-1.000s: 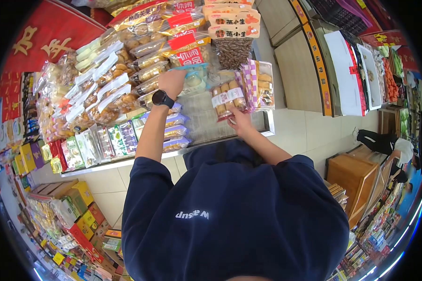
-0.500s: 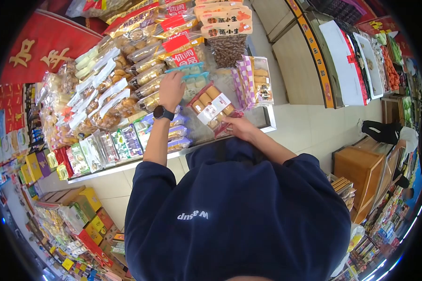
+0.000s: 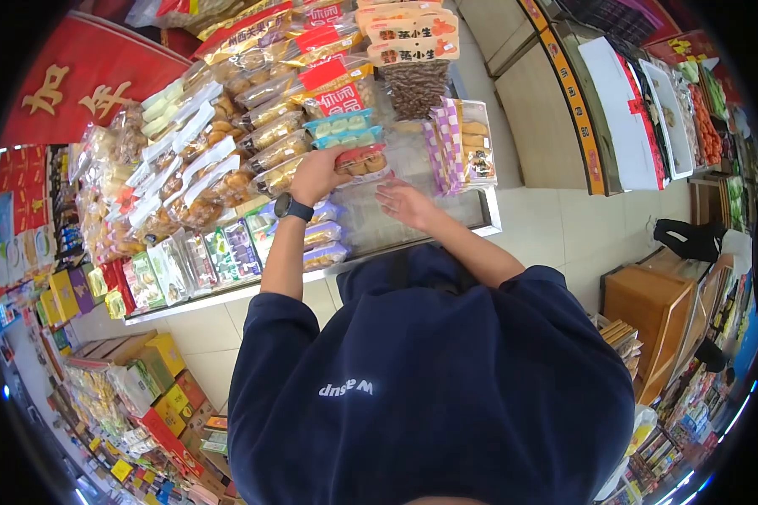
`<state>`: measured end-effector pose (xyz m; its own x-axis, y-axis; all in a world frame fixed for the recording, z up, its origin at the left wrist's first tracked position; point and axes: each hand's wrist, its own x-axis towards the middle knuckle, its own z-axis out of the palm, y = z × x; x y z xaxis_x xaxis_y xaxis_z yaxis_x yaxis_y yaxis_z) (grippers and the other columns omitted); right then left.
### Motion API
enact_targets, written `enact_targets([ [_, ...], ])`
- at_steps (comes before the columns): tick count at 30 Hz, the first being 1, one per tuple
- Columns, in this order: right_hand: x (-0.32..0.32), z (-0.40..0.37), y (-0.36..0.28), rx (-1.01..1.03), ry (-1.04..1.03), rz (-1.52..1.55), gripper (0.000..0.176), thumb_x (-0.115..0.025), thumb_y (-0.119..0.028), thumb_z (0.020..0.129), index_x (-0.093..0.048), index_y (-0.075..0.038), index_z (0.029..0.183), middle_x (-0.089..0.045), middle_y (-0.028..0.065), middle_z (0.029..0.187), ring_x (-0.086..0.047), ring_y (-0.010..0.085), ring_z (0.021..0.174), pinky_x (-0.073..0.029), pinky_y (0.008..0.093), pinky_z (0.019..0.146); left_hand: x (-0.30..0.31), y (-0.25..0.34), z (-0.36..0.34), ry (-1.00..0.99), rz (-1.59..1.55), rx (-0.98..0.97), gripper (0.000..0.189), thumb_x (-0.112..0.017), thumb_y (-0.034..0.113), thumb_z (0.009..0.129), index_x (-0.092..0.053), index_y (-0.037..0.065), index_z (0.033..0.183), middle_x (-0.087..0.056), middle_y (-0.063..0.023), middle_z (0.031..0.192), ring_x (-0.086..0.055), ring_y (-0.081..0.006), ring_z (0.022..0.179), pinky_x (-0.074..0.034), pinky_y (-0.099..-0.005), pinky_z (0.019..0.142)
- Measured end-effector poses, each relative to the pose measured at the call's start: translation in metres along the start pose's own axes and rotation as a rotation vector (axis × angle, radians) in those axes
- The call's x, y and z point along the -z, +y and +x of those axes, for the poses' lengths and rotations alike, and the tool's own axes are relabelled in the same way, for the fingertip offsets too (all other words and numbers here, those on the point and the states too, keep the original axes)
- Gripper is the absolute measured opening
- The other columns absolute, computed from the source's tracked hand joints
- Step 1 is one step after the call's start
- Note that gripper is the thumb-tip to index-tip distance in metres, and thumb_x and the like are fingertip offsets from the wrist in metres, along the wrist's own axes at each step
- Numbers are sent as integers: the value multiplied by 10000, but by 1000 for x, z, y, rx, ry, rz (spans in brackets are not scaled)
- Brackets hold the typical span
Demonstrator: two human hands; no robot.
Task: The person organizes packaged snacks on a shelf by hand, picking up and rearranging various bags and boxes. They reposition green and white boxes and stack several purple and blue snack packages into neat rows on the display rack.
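A clear pack of pastry rolls [image 3: 364, 164] with a red edge stands tilted up in front of the blue-edged packs [image 3: 343, 124]. Its left end is in the grip of my left hand [image 3: 316, 175], which wears a dark watch. Just below and right of the pack, my right hand [image 3: 406, 204] is open with its fingers stretched toward it and nothing held. Purple-checked packs [image 3: 449, 147] stand to the right on the display tray. Near my left wrist lie purple-edged packs [image 3: 324, 236] in a stack.
Bagged pastries [image 3: 202, 198] and brown-gold packs [image 3: 269, 151] fill the counter's left side. A bag of dark brown nuts or beans [image 3: 414, 84] is at the back. The counter's metal edge [image 3: 219, 300] runs before me. A wooden cabinet [image 3: 644, 307] stands at right.
The pastry pack has moved up and left and turned on edge against the blue-edged packs. My left hand has taken hold of it; my right hand has let go.
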<state>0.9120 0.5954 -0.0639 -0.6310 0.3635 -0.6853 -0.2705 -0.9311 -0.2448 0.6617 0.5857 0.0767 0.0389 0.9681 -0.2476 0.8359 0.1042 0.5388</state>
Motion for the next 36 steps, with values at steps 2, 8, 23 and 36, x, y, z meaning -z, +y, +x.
enact_targets([
  [2, -3, -2, 0, 2, 55, -30, 590, -704, -96, 866, -412, -196, 1368, -568, 70, 1320, -543, 267, 1266, -451, 458, 993, -8, -6, 0, 50, 5, -44, 486, -816, 182, 714, -672, 82, 1167, -715, -129, 1037, -664, -366, 953, -529, -472, 822],
  [8, -6, 2, -1, -28, 82, -121, 732, -731, -174, 837, -310, -186, 1436, -397, 133, 1490, -483, 326, 1316, -445, 509, 1002, -33, -16, -4, 301, 148, -111, 430, -800, 140, 667, -676, 108, 1077, -634, -88, 1064, -602, -318, 1031, -492, -441, 914],
  [23, -35, 51, 3, 59, 45, 41, 1135, -686, -91, 824, 129, -332, 1578, -420, 207, 1361, -528, 347, 1194, -455, 516, 1012, -31, -13, 19, 279, 356, -91, 1180, -955, 299, 494, -361, 166, 1505, -327, -160, 1548, -307, -401, 1429, -284, -576, 1143],
  [36, -36, 61, -7, 30, 19, 1, 1144, -634, 19, 853, 179, -334, 1575, -499, 204, 1355, -609, 353, 1112, -504, 490, 977, -27, -20, 20, 260, 367, -99, 1149, -940, 366, 486, -402, 175, 1483, -332, -212, 1534, -269, -430, 1450, -291, -588, 1129],
])
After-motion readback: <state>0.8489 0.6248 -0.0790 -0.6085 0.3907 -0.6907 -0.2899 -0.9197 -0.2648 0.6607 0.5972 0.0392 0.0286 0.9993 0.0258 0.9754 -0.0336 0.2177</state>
